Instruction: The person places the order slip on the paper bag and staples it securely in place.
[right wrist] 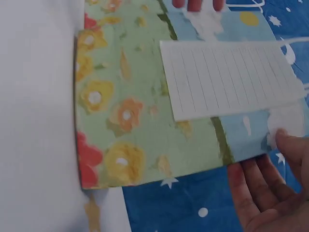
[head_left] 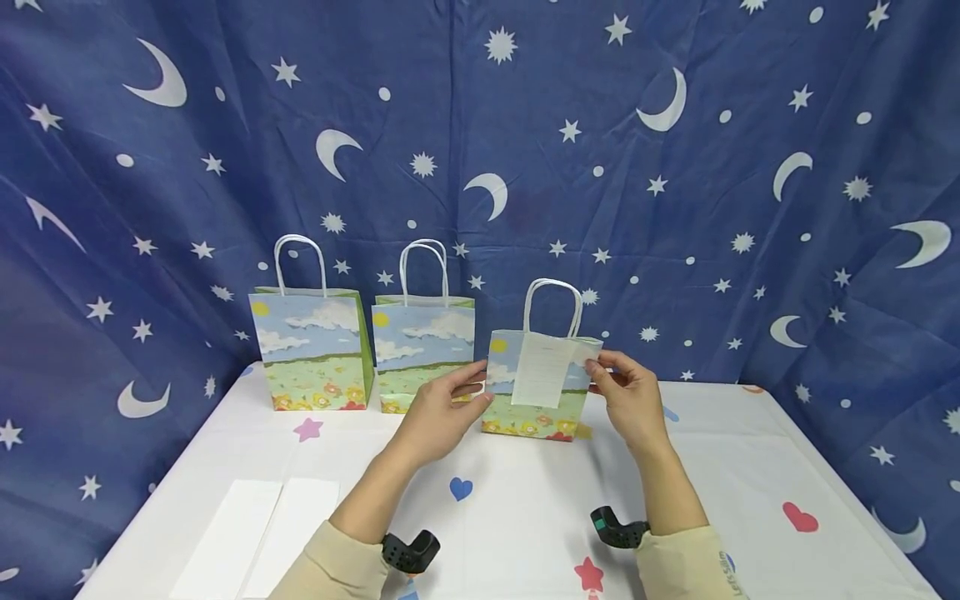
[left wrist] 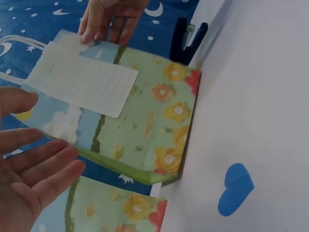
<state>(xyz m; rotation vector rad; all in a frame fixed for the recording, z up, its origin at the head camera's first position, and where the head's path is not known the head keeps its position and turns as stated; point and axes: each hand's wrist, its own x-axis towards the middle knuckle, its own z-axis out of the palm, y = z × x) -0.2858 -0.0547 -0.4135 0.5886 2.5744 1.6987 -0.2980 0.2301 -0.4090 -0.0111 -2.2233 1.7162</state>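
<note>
A small paper gift bag, printed with a meadow, flowers and sky, stands on the table between the hands. A lined white paper lies over its front, from the rim between the white handles downward. My right hand pinches the bag's right edge, thumb in front and fingers behind, as the right wrist view also shows. My left hand is beside the bag's left edge. In the left wrist view, the fingers of that hand are spread, with a gap between thumb and fingers.
Two matching gift bags, one at far left and one nearer the middle, stand along the table's back. Two white paper strips lie at the front left. A blue curtain hangs behind the white tablecloth.
</note>
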